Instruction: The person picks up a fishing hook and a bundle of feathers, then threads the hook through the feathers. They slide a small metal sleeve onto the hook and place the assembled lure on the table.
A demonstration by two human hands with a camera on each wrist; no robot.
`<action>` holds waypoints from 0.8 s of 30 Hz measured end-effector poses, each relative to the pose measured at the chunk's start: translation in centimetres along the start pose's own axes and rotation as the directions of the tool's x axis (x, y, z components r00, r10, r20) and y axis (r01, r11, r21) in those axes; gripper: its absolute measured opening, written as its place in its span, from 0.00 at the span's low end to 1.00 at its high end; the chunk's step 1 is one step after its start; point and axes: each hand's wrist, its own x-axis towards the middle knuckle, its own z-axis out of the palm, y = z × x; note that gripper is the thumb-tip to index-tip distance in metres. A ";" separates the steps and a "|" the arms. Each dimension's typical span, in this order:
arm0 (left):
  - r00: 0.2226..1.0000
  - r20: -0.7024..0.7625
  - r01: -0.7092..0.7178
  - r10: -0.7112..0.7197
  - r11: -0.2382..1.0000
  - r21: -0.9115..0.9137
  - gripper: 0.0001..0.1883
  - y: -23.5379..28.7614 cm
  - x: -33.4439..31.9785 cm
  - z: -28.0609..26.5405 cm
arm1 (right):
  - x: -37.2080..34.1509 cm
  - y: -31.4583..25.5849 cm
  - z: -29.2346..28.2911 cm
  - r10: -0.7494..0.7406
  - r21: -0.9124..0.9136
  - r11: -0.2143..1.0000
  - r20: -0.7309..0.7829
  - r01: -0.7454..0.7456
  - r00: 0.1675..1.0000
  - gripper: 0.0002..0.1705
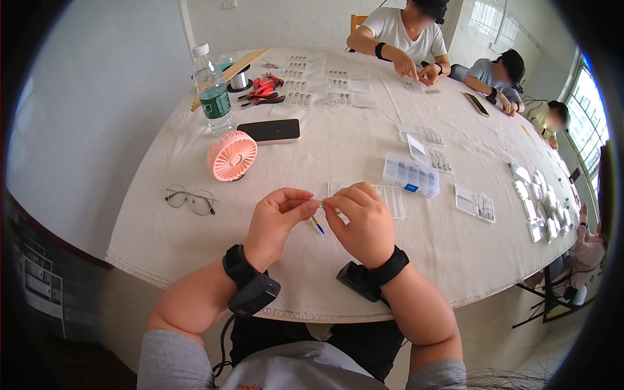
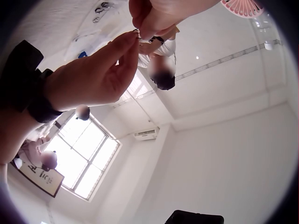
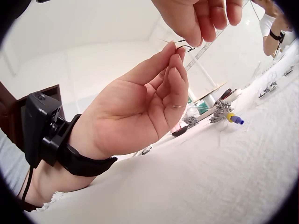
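Observation:
In the head view my left hand (image 1: 276, 224) and right hand (image 1: 365, 224) meet at the fingertips above the table. The right wrist view shows a small dark curved hook (image 3: 188, 47) between them; the left hand (image 3: 140, 105) pinches its near end, and the right hand's fingers (image 3: 198, 23) pinch at the other side. In the left wrist view, the left hand (image 2: 163, 14) and right hand (image 2: 96, 77) touch around this tiny piece. A blue-tipped, yellow-banded item (image 3: 237, 120) with a cluster of small grey pieces shows beyond the left hand; its support is unclear.
Around the hands are glasses (image 1: 190, 199), a pink fan (image 1: 232, 156), a phone (image 1: 270, 131), a compartment box (image 1: 411, 174) and a clear case (image 1: 396, 203). Further off stand a bottle (image 1: 213, 97), red pliers (image 1: 265, 90) and small cases. Several people sit around the table.

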 end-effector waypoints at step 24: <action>0.999 -0.008 -0.053 0.052 0.997 -0.056 0.09 -0.5 0.3 -0.2 | 0.3 -0.6 -0.3 -0.029 0.097 0.995 0.037 0.025 0.999 0.07</action>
